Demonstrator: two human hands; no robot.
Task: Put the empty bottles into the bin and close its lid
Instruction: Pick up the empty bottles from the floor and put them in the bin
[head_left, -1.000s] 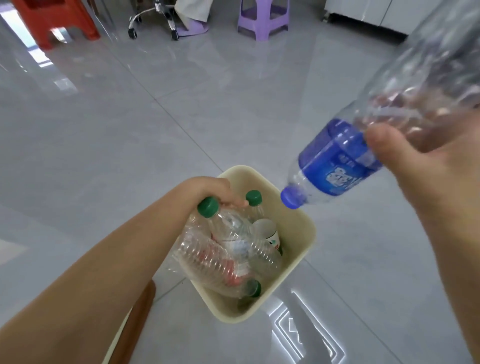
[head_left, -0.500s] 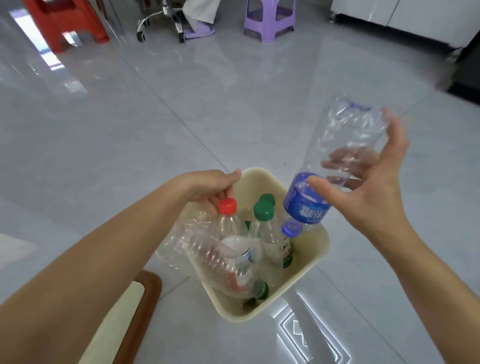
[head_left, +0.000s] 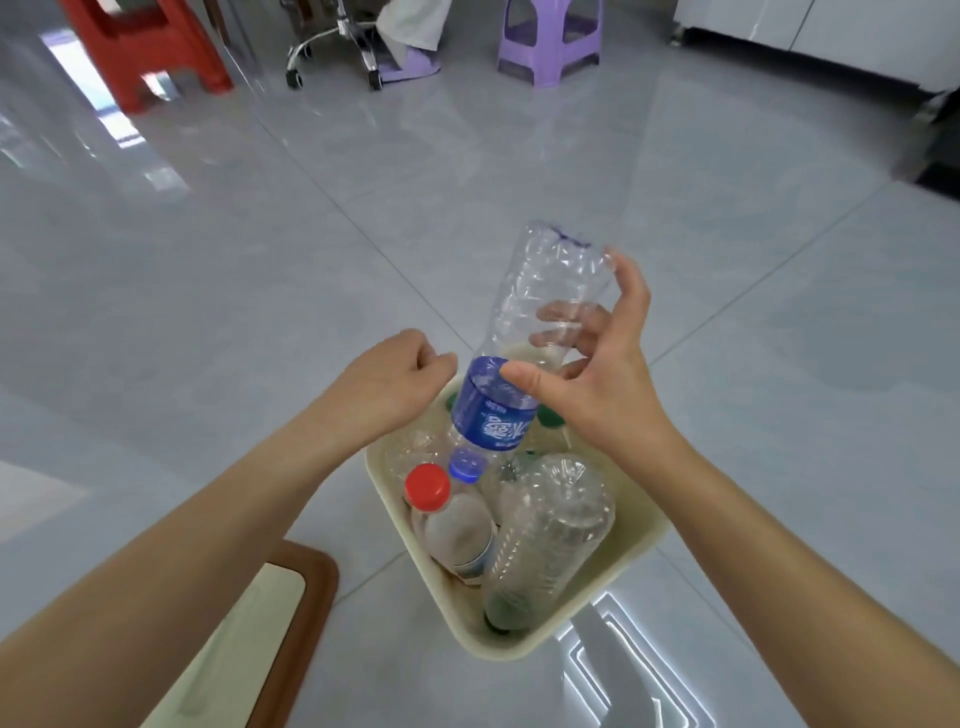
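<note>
The right hand (head_left: 597, 384) holds a clear plastic bottle (head_left: 524, 353), thumb pressed on the near side just above the blue label and fingers curled round the far side, visible through the plastic. The bottle is empty, ribbed and slightly crumpled, with a blue wrap label bearing white print and a blue cap (head_left: 466, 465). Its long axis runs from about 1 o'clock down to 7 o'clock: the base points up and away, the cap points down into the bin (head_left: 639, 545), just beside the red cap of a bottle already inside.

The left hand (head_left: 395, 379) is loosely clenched at the bin's 11 o'clock rim, holding nothing that can be seen; whether it touches the rim cannot be told.

The bin is a cream, square-mouthed tub standing on the grey tiled floor (head_left: 208, 260). Inside, a red-capped bottle (head_left: 449, 519) lies tilted with its cap toward 11 o'clock, and a larger clear ribbed bottle (head_left: 550, 540) lies beside it at 4 o'clock. Green caps show behind the held bottle, partly hidden.

At the bin's 8 o'clock lies a cream panel with a brown rim (head_left: 280, 623). Far off at 12 o'clock stand a purple stool (head_left: 550, 36), a red stool (head_left: 150, 47) and a wheeled chair base (head_left: 332, 47).
</note>
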